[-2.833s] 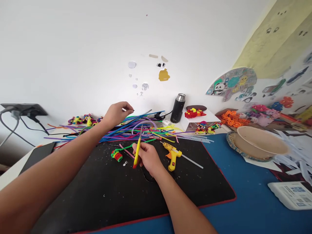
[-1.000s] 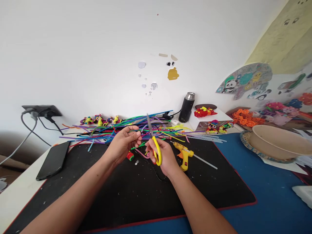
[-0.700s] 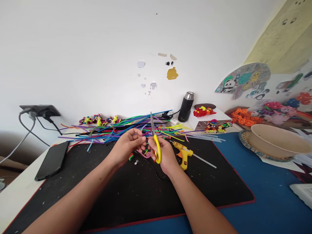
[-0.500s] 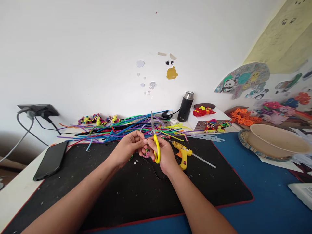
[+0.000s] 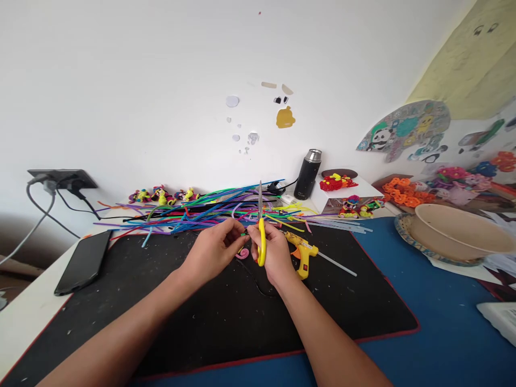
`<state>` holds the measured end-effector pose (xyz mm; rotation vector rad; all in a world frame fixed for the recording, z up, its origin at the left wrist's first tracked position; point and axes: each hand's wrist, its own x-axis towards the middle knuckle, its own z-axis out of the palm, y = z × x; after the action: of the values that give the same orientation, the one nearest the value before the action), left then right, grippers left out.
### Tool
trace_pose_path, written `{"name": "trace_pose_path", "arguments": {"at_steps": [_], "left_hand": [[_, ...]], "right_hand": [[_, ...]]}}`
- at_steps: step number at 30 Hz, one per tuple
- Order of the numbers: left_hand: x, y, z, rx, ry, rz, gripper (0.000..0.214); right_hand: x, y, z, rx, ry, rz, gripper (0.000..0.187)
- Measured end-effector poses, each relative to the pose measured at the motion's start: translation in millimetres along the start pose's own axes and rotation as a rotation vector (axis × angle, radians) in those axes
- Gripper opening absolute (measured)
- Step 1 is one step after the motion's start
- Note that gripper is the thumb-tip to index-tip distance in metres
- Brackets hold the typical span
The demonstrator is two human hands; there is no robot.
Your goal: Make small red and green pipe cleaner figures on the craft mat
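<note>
Between the fingertips of the two hands, a small dark piece [image 5: 246, 235] with a trace of green is pinched, and it is mostly hidden by them. Because so little of it is left free, it could be dropped easily if the pinch is loosened, and on the black mat [image 5: 217, 328] a dark piece might be hard to find again. The yellow-handled scissors [image 5: 262, 244] are carried in the same right hand [image 5: 274, 250] by which the fine work is shared, so a fingertip could be nicked, or the grip disturbed, if this hand is turned without care. The yellow glue gun [image 5: 304, 251] lies just to the right of this hand; it could be knocked by a wide movement. The pink coil [image 5: 243, 253], seen below the fingertips, could be brushed away by a lowered wrist.

Both forearms are stretched from the near side, and the hands are brought together above the far part of the mat. The left hand [image 5: 213, 248] is curled, with its thumb and fingers closed on the piece. By the right fingers the scissors are gripped nearly upright in the view, the blades pointed toward the heap of coloured stems [image 5: 201, 217].
</note>
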<state>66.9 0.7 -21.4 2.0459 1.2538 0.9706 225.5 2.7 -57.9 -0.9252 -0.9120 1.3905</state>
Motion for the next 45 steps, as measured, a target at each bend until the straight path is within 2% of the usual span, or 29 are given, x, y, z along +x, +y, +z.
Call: {"name": "trace_pose_path", "arguments": {"at_steps": [5,10,20,26,29,35,38,45], "left_hand": [[1.3,0.5,-2.2,0.105,0.013,0.028,0.013],[2.2,2.7,-1.8,0.097,0.037,0.020,0.017],[1.3,2.0,1.9,-0.174,0.039,-0.119,0.019],[1.9,1.3,2.7,-0.260,0.041,-0.127,0.023],[4.3,1.1,0.7,-0.410,0.012,-0.153,0.028],[8.5,0.2,2.1,-0.846,-0.023,-0.255,0.033],[8.5,-0.2,3.7,-0.965,-0.028,-0.313,0.035],[11.6,-3.8,-8.4,-0.804,-0.165,-0.352,0.039]], "right_hand": [[0.1,1.0,0.5,-0.012,-0.004,-0.010,0.034],[-0.4,0.0,1.6,-0.034,0.006,-0.022,0.035],[-1.2,-1.2,2.5,-0.035,0.020,-0.028,0.036],[-2.2,0.0,3.7,0.101,0.017,0.021,0.036],[-3.0,-1.4,4.5,0.188,-0.001,0.056,0.039],[-7.0,-6.7,8.0,0.294,-0.078,0.055,0.041],[-7.0,-6.3,7.8,0.309,-0.095,0.053,0.039],[-0.8,-2.2,1.1,0.110,-0.025,-0.001,0.038]]}}
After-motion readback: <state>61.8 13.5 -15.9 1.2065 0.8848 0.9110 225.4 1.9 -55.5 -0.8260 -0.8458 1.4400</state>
